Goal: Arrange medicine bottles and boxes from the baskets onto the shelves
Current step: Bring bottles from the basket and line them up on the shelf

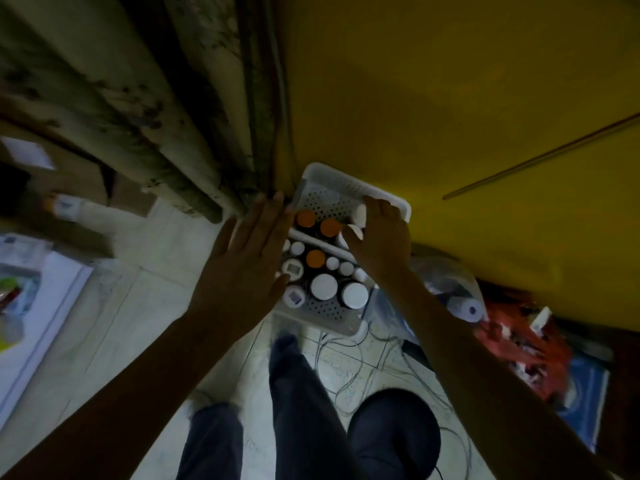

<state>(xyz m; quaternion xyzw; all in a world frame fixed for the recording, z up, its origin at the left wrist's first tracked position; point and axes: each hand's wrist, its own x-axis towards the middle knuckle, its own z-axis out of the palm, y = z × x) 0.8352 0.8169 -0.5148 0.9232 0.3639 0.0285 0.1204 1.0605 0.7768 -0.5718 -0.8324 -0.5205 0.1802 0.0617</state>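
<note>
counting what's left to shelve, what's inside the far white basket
In the far basket, two orange-capped bottles stand at its left side. The right hand holds white-capped bottles at its right. Whatever lies under that hand is covered.

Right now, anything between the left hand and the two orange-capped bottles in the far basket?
Nothing visible. The left hand hovers open left of the orange-capped bottles, their tops exposed. The right hand is over white-capped bottles at the right side of the far basket.
</note>
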